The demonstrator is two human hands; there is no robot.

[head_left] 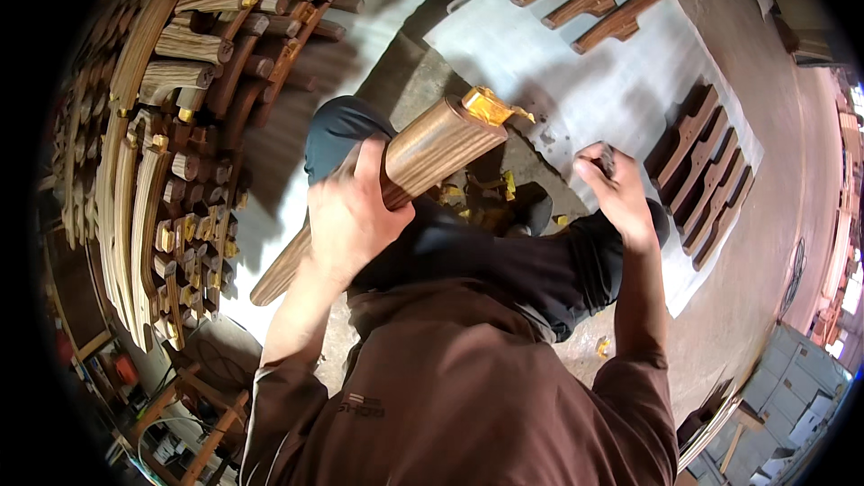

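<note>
My left hand (355,207) is closed around a thick brown striped wooden piece (436,153), which slants across my lap. Its wider end points up and to the right, and its narrower end runs down past my left wrist. At the wide end a crumpled bit of yellow tape (489,108) clings to the wood and partly sticks out. My right hand (619,193) is raised above my right knee, apart from the wood. Its fingers are pinched around a small dark thing (608,159), too blurred to name.
At my left stands a tall stack of wooden pieces (193,49), some with yellow tape on their ends. Brown shaped pieces (594,7) lie on a white sheet (540,58) ahead, with several darker pieces (706,171) at its right side. Yellow scraps (508,184) litter the floor between my legs.
</note>
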